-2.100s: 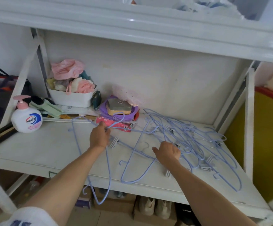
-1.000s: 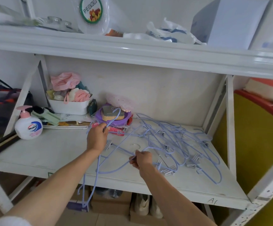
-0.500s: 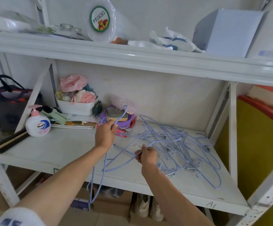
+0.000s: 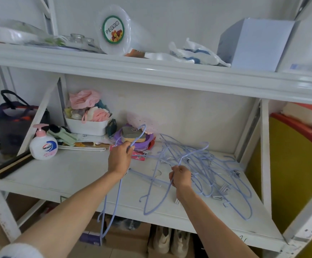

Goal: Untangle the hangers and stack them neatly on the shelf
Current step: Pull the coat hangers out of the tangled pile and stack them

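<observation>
Head camera view: you are looking down at a white shelf (image 4: 77,172) with both of your bare arms reaching forward over its front edge. Your left hand (image 4: 120,157) is curled around the neck of one lilac hanger (image 4: 114,207), just below its hook, which rises above your knuckles. The rest of that hanger hangs down past the shelf's front edge, beside your left forearm. Your right hand (image 4: 180,176) is closed in a pinch on the thin wire of a second hanger (image 4: 151,194), near the middle of the shelf. That hanger's loop lies flat on the shelf below and to the left of your right hand, reaching almost to the front edge.

A tangled heap of hangers (image 4: 212,170) in the same lilac colour lies just to the right of your right hand, touching it, and spreads toward the shelf's right edge and back wall. Small clips show among the wires.

Near the shelf's left edge stands a hand-wash pump bottle (image 4: 43,146). Behind it, toward the back left corner, sits a white tub (image 4: 88,126) holding pink and pale cloth items. A purple round item (image 4: 136,139) with a small box on it sits at the back, just beyond your left hand.
</observation>
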